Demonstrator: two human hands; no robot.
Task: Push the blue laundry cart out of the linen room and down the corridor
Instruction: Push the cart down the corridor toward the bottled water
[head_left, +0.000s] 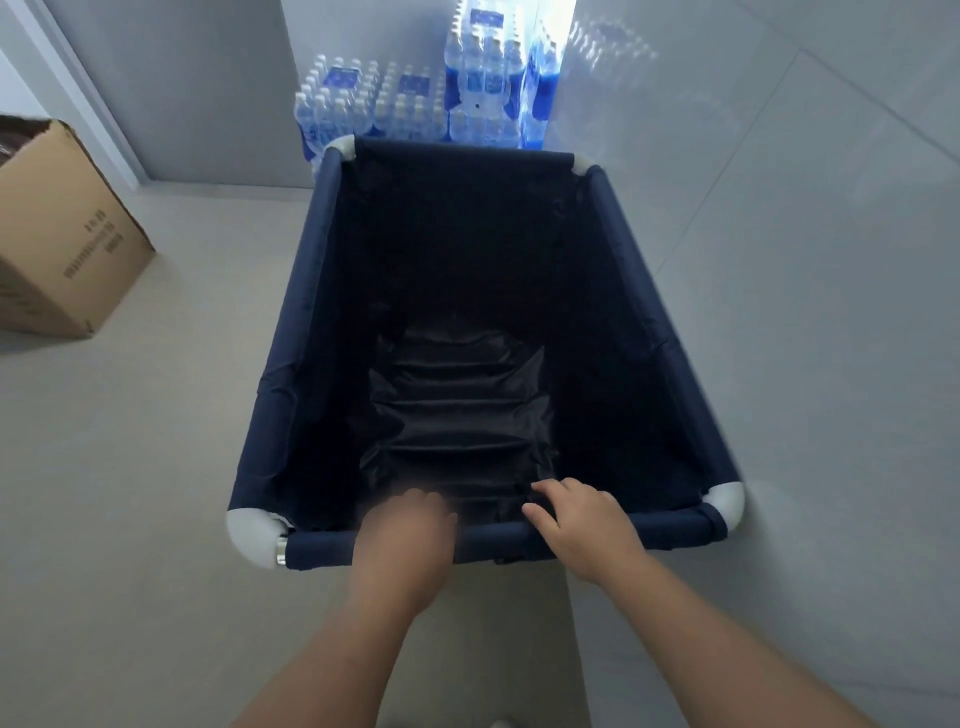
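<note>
Both hands on the near rail of the blue laundry cart (467, 322), hemmed into a corner.

The left hand (402, 530) is blurred; it lies over the rail, but I cannot tell whether its fingers close around it. Beside it, the right hand (587, 525) drapes over the same rail with fingers curled loosely inward, not clamped. Straight ahead of the grip, stacked water bottle packs (410, 104) stand just beyond the far rail; the wall (805, 260) runs close along the right side. A forward shove would likely ram the bottles or scrape the wall; a cardboard box (62, 234) sits well to the left.
</note>
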